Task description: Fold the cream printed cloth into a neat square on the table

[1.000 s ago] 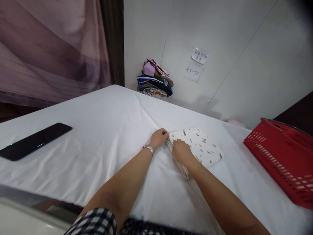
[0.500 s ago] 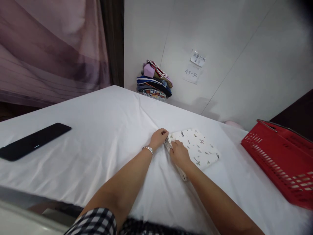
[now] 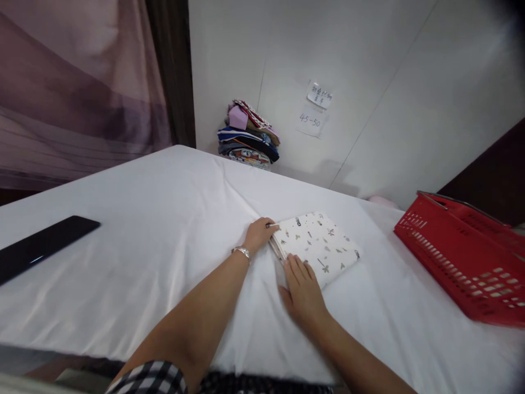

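Note:
A folded white cloth with small printed figures (image 3: 318, 246) lies flat on the white-covered table (image 3: 164, 230). My left hand (image 3: 259, 235), with a bracelet at the wrist, has its fingers curled at the cloth's near-left corner and touches its edge. My right hand (image 3: 302, 290) lies flat with fingers together, fingertips against the cloth's near edge, palm on the table cover. Neither hand lifts the cloth.
A red plastic basket (image 3: 463, 262) stands at the right. A pile of folded colourful clothes (image 3: 249, 135) sits at the far table edge against the wall. A black flat object (image 3: 39, 246) lies at the left. Two paper notes (image 3: 315, 109) hang on the wall.
My right hand has slid back from the cloth's left corner to its near edge and flattened out. The cloth's left edge now lies neater. The view has shifted slightly.

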### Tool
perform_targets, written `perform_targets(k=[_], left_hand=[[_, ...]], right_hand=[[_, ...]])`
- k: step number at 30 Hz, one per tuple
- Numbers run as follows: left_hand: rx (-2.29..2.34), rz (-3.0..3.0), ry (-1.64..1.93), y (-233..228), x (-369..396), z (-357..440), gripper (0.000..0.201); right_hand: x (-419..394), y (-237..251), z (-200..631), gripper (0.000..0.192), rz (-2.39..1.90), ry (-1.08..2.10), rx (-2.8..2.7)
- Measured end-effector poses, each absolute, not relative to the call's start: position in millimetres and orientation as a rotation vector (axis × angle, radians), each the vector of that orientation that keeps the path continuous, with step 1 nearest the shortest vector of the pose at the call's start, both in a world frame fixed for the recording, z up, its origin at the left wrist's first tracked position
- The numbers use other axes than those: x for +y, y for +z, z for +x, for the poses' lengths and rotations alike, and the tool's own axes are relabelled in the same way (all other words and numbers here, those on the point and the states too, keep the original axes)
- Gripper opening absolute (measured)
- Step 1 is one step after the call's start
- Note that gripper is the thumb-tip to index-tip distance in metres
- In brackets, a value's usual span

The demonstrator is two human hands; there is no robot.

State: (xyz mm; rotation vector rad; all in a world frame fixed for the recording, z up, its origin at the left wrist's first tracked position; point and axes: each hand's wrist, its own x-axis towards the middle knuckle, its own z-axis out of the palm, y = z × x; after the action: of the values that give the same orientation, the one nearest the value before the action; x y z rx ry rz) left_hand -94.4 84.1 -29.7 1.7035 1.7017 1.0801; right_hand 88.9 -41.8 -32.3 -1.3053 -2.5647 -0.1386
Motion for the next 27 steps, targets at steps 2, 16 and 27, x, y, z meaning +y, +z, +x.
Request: perform_targets(k=[2,16,27], left_hand=[[1.702,1.706,1.087,-30.7,84.7,-94.7,0.021],[1.303,2.442,0.961,-6.4,36.9,-57.2,0.022],[1.327,2.314,0.946,-10.8,40.8,-56.0,0.019]], right_hand=[[-49.3,-35.5,92.2,0.052,-1.254,-0.146,-2.551],[-47.8,-25.2,92.9,0.051,-1.214,0.002,-2.554],[-18.6,-0.3,163.7,0.039,-1.176,0.284,-2.179]])
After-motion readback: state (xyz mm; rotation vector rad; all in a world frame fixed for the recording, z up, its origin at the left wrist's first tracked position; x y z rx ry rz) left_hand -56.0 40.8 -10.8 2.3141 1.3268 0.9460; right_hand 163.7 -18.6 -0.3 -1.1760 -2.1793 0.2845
